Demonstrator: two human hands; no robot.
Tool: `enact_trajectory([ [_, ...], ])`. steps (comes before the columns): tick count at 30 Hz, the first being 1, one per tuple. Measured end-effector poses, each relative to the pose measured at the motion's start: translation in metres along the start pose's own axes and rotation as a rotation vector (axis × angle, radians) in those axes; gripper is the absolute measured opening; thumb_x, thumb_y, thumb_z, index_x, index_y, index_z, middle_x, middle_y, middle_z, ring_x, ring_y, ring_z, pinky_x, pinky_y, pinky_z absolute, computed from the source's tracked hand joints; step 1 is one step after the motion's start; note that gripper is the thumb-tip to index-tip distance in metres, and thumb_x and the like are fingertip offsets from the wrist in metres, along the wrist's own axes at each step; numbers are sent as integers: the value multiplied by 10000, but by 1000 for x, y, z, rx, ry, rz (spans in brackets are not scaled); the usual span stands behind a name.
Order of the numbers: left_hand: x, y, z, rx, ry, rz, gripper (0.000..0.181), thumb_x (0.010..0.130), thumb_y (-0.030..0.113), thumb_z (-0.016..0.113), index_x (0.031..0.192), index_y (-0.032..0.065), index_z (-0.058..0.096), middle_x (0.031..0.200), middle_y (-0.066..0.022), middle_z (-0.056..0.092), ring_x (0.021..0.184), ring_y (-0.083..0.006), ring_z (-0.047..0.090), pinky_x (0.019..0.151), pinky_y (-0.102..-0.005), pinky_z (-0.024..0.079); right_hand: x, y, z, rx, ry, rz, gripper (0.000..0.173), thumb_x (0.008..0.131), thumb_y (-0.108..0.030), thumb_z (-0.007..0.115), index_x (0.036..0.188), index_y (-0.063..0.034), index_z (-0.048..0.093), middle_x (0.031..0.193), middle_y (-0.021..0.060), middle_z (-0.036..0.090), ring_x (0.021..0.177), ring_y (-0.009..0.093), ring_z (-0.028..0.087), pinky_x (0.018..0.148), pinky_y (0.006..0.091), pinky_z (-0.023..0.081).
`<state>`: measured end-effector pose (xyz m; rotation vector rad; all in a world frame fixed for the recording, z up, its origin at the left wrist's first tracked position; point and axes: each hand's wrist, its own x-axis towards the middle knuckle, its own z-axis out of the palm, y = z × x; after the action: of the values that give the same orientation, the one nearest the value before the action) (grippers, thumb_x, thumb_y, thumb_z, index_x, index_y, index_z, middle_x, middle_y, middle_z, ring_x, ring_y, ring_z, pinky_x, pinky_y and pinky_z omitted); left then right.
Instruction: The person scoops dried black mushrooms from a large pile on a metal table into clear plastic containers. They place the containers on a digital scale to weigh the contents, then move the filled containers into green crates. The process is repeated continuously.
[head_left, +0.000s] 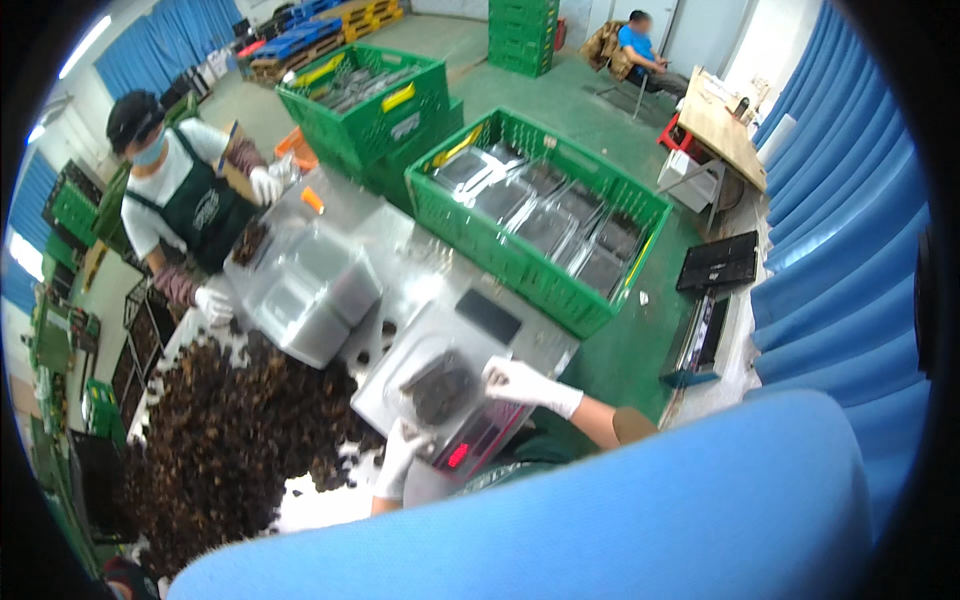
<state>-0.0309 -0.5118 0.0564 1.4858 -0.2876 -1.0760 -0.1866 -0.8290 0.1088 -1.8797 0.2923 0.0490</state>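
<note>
A clear plastic container (442, 390) with dark contents is held tilted above the weighing plate of a digital scale (469, 442) with a lit red display. My left hand (405, 450), in a white glove, pinches the container's near left edge. On its right edge are the fingers of my right hand (529, 384), also gloved. Left of the scale spreads a large heap of small dark brown pieces (232, 427), perhaps dried mushrooms. A black phone-like slab (488, 316) lies beyond the scale.
Stacked clear plastic containers (311, 292) stand beside the heap. Beyond the table, a green crate (517, 255) holds filled clear packs; another green crate (367, 105) stands farther back. Across the table a gloved co-worker (195, 187) stands at the heap. An orange-handled tool (312, 200) lies nearby.
</note>
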Motion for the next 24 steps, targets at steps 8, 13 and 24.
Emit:
enact_trajectory([
  [8,115,92,149,100,188,157,328,880,56,781,1144,32,589,934,-22,647,821,-131,628,739,-307,535,32,-31,-168,145,418,-92,349,880,-247,856,1052,-66,613,1040,25,670,1036,129,626,953,333,524],
  [13,127,223,99,1245,849,1108,427,907,59,692,1328,33,626,1251,-174,669,1132,-406,628,1014,-513,493,10,-65,-289,-220,967,-457,429,871,-133,810,1274,-41,696,1182,77,742,1077,198,711,952,354,555],
  [24,123,194,-132,1729,1135,345,82,883,161,702,952,119,717,915,-103,713,940,-332,669,912,-480,452,38,60,-336,-905,503,-111,591,859,-190,818,1392,-28,621,1341,182,669,1270,334,639,1090,432,492],
])
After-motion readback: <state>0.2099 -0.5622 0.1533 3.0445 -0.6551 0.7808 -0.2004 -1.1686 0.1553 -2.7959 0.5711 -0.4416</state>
